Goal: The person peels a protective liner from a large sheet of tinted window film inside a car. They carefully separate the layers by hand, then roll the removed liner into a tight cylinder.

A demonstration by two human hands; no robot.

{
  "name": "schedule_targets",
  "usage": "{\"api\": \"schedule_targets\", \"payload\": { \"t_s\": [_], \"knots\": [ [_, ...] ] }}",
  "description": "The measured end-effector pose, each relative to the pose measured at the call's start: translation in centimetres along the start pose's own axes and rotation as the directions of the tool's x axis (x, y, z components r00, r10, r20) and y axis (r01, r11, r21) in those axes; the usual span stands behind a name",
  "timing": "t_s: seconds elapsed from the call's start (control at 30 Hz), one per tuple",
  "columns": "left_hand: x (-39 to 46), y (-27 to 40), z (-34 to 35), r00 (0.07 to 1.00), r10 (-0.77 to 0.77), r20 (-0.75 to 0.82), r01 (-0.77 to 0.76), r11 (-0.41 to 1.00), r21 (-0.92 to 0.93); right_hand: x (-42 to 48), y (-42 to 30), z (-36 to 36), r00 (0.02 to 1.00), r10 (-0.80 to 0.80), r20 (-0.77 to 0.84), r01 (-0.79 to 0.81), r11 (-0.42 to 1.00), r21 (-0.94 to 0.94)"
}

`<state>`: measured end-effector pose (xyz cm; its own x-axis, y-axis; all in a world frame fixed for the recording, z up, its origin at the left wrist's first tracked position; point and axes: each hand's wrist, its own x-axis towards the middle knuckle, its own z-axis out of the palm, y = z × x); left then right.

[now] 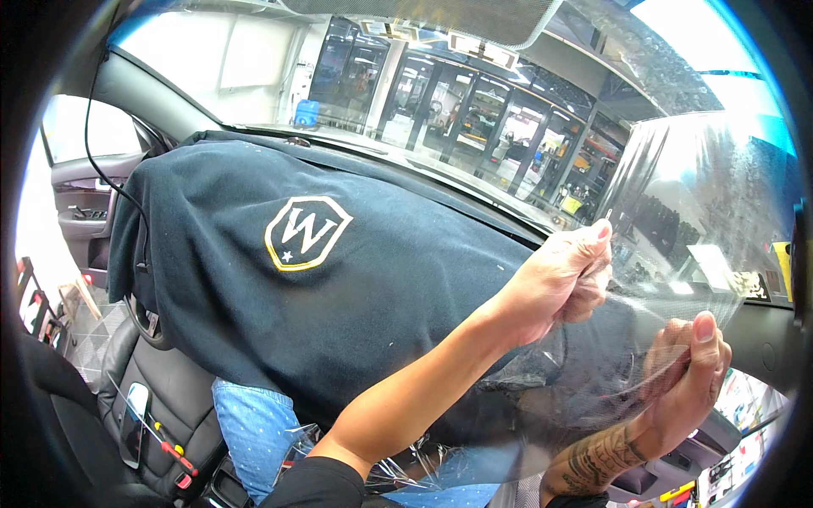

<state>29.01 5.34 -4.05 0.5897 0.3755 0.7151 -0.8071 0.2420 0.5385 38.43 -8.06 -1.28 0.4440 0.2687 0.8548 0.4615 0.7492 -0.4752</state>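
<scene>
A transparent sheet of film (676, 254) hangs in front of the right part of the windshield (406, 127). My left hand (575, 276) pinches its near left edge between thumb and fingers. Lower and to the right, my right hand (689, 371) grips the film's edge with the thumb on top; some of its fingers show through the sheet. Below the hands the film sags in a curve over my lap. Whether its upper part touches the glass, I cannot tell. A dark cloth (254, 305) with a shield emblem covers the dashboard and part of the steering wheel (149, 327).
On the black leather seat (165, 374) at left lie a rear-view mirror (134, 413) and a screwdriver with a red and yellow handle (171, 447). A black cable (89, 127) hangs at left. Crumpled clear plastic (413, 467) rests by my blue-clothed legs (254, 425).
</scene>
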Motion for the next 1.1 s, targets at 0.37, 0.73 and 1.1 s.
{"api": "schedule_targets", "payload": {
  "t_s": [0.37,0.73,1.1],
  "knots": [
    [-0.4,-0.6,0.4,1.0,-0.016,0.007,0.016,1.0,0.007,-0.8,0.0,-0.6,0.998,-0.059,0.037,0.056,0.994,0.092],
    [-0.7,-1.3,1.2,0.998,-0.019,-0.065,0.022,0.999,0.04,-1.2,0.2,-2.7,0.986,-0.035,0.161,0.018,0.994,0.103],
    [-1.0,-2.1,1.4,0.995,0.02,-0.094,-0.012,0.996,0.088,-1.6,0.7,-3.4,0.989,-0.05,0.141,0.035,0.994,0.104]
  ]
}}
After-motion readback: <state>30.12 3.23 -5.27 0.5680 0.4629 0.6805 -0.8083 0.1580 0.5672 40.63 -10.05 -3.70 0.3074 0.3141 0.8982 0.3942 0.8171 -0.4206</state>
